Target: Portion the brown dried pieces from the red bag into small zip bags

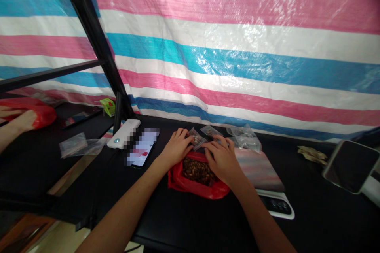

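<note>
A red plastic bag (197, 187), its mouth spread, holds a heap of small brown seed-like pieces (198, 170). Beyond it lies a small clear plastic bag (197, 139) with pale bits inside. My left hand (178, 146) is at that small bag's left side, fingers bent and closed on its edge. At the right side is my right hand (222, 158), its fingers apart and the tips near or touching the bag; its wrist passes over the red bag's rim. Another small filled bag (210, 130) lies just past the right fingers.
A lit phone (145, 150) and a white power bank (124, 133) lie left. Clear bags (246, 137), a shiny flat packet (258, 168) and another phone (277, 204) are right. Farther right are a crumpled brown piece (311, 154) and a dark-screened device (352, 166). A co-worker's arm (18, 126) reaches a red bag.
</note>
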Demonstrator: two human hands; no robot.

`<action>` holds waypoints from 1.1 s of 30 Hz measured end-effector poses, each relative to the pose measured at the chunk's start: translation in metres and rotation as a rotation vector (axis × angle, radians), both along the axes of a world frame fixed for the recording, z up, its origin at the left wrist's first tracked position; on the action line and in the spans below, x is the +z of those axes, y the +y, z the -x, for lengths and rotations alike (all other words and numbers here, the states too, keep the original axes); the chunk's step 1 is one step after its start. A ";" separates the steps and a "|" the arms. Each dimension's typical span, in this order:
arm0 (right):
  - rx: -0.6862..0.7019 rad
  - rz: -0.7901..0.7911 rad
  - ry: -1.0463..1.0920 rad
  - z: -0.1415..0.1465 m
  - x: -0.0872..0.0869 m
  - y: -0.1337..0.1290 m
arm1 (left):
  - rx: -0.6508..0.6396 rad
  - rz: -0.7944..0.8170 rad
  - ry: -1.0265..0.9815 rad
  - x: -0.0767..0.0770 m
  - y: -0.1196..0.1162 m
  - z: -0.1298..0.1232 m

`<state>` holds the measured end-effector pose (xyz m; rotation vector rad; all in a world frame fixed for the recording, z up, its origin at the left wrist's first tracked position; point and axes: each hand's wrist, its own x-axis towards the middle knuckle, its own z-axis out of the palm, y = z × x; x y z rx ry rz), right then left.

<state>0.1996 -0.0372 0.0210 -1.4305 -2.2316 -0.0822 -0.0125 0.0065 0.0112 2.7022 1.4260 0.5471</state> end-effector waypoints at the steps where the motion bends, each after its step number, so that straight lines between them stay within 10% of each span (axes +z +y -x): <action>1: -0.002 0.007 -0.006 0.000 0.000 0.000 | -0.002 -0.006 0.010 0.000 0.000 -0.001; 13: 0.052 0.068 -0.068 0.003 -0.001 -0.002 | 0.013 -0.031 -0.042 -0.001 -0.001 -0.005; 24: 0.023 0.066 0.384 0.010 0.001 0.003 | -0.253 0.244 -0.551 0.023 -0.015 -0.011; 33: 0.025 0.151 0.654 0.018 0.002 0.001 | -0.233 0.379 -0.761 0.013 -0.007 -0.017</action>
